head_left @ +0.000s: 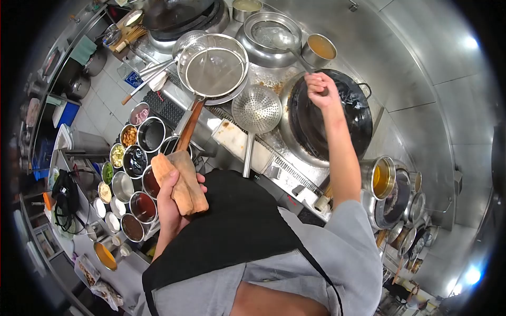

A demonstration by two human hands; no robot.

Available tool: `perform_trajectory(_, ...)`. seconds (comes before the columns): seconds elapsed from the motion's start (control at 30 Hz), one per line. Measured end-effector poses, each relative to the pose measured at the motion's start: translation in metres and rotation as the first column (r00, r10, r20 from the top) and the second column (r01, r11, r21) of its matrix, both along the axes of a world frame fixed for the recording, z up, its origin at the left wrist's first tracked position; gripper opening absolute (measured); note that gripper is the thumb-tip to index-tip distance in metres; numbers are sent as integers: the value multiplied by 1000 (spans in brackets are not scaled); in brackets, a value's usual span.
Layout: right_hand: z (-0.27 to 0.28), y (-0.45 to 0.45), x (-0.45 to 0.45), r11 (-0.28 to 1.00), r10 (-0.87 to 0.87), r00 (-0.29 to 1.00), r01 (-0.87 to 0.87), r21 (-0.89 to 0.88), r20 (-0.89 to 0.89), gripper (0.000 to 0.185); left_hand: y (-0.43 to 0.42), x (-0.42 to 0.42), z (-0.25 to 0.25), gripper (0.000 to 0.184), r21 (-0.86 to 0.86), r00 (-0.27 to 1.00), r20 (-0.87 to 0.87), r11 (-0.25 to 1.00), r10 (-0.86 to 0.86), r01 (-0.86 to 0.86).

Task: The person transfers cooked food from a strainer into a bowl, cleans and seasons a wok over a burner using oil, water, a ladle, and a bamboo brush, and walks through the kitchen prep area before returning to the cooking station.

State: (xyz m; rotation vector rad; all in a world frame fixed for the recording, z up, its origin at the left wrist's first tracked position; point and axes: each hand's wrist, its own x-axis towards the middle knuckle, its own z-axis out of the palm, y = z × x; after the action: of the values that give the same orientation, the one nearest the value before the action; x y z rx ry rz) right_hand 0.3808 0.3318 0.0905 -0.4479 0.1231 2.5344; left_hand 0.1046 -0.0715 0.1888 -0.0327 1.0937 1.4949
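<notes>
My left hand [169, 197] is closed around a thick folded tan cloth [185, 190], held in front of my black apron. The wooden handle of a large round strainer [213, 73] runs down to the cloth; whether it is gripped too, I cannot tell. My right hand [320, 88] is wrapped round the handle of a metal ladle [286, 41]. The ladle's bowl is over a round metal pot [265, 22] holding clear liquid. Below my right forearm sits a black wok [337, 121] on the burner, its inside dark and shiny.
A perforated skimmer [256, 109] lies on the stove top, handle toward me. A pot of brownish liquid [321, 48] stands behind the wok. At left are several seasoning containers [143, 206]. An oil pot [380, 178] stands at right, and another wok [182, 16] at the back.
</notes>
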Motion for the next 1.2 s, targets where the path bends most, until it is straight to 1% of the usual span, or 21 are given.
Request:
perform_trajectory(0.03,13,-9,10,1000,27,999,-27,5,23,4,3,2,1,46,11,1000,-1,1000,-18,18)
perform_trajectory(0.13,27,-31,37,992,47,949,-80,93,310,4,10,4,-2,45,13,999,2,999,-46,46)
perform_trajectory(0.17,29,-37,44,993,46,949,-77,88,313,4,11,4,-4,44,6,999,4,999,-52,52)
perform_trajectory(0.2,33,-43,49,962,43,812,-191,194,583,4,13,5,-5,44,-1,999,8,999,-54,54)
perform_trajectory(0.23,39,-49,53,907,-7,605,-331,259,796,4,16,6,-5,44,-1,998,11,998,-57,57)
perform_trajectory(0.27,45,-57,53,817,-97,484,-460,347,869,6,19,6,-6,43,0,998,12,998,-61,61)
perform_trajectory(0.3,47,-59,54,819,-94,483,-460,343,871,6,23,8,-7,43,-4,998,14,998,-62,62)
perform_trajectory(0.37,47,-61,55,596,-385,122,-724,348,915,9,31,11,-11,41,-37,996,-45,996,-77,75)
perform_trajectory(0.4,42,-57,54,596,-383,122,-724,346,916,9,33,10,-18,39,-38,993,-79,995,-93,91)
perform_trajectory(0.5,8,-21,35,609,-473,206,-626,487,857,12,46,15,-25,44,-57,976,-172,991,-132,124)
perform_trajectory(0.57,-10,-2,-1,663,-495,181,-553,504,850,9,51,14,-40,47,-26,978,-183,994,-105,102)
perform_trajectory(0.63,-41,27,-30,690,-496,239,-475,546,835,9,54,16,-50,51,-25,944,-312,995,-104,101)
perform_trajectory(0.7,-66,45,-57,763,-416,383,-345,546,825,10,53,14,-60,54,-50,927,-357,993,-119,108)
perform_trajectory(0.77,-82,67,-70,930,-126,723,-152,334,679,16,42,4,-76,53,-107,934,-306,982,-183,157)
perform_trajectory(0.8,-84,75,-68,982,-36,942,-29,187,334,19,37,2,-78,52,-136,946,-279,982,-165,131)
perform_trajectory(0.83,-84,81,-62,1000,-22,996,23,10,-86,21,31,0,-80,51,-167,956,-250,980,-152,112)
perform_trajectory(0.9,-69,78,-48,997,-62,944,46,-56,-323,24,20,0,-80,51,-160,967,-252,987,-44,3)
perform_trajectory(0.93,-63,74,-43,996,-93,922,85,-39,-376,26,13,-5,-82,51,-181,973,-227,983,-46,4)
perform_trajectory(1.03,-43,73,-32,951,-276,821,307,-21,-500,25,5,-8,-74,51,-218,981,-192,976,-30,-13)
perform_trajectory(1.1,-33,92,-35,884,-386,773,466,37,-503,24,2,-9,-69,48,-245,984,-179,969,-10,-35)
perform_trajectory(1.2,-27,123,-38,863,-318,664,499,84,-677,20,2,-10,-66,46,-235,969,-245,972,-39,-20)
